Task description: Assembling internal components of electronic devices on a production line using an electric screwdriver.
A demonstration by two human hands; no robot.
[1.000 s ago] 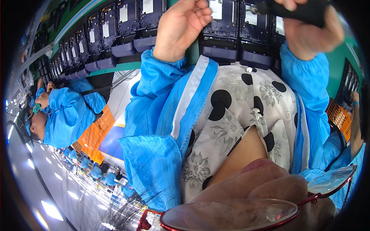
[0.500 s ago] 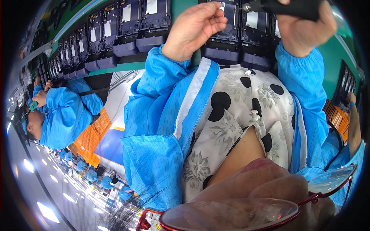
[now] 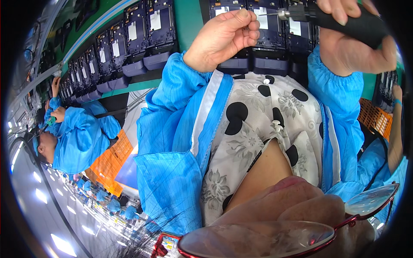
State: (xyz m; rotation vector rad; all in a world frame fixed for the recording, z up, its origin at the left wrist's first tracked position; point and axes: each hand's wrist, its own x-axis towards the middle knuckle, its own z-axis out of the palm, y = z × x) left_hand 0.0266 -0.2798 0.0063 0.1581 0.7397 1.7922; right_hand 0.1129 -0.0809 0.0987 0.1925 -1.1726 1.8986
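My right hand [image 3: 350,53] is wrapped round a black electric screwdriver [image 3: 297,13], held almost level with its thin bit pointing left. The bit's tip is close to the fingertips of my left hand [image 3: 228,39]. Thumb and fingers of that left hand are pinched together; anything between them is too small or hidden to make out. Just beneath both hands lie dark device housings [image 3: 269,34] with pale rectangular patches, side by side on the green bench. The left hand covers part of one.
A long row of similar dark housings [image 3: 137,30] runs away to the left on the green bench [image 3: 189,21]. Co-workers in blue sit to the left [image 3: 81,137] and right [image 3: 374,159]. Orange crates [image 3: 112,161] stand beside the bench.
My right hand and the screwdriver have come lower and slightly right, with more of the bit showing by my left fingers. The view has shifted slightly. The left co-worker's arm is raised.
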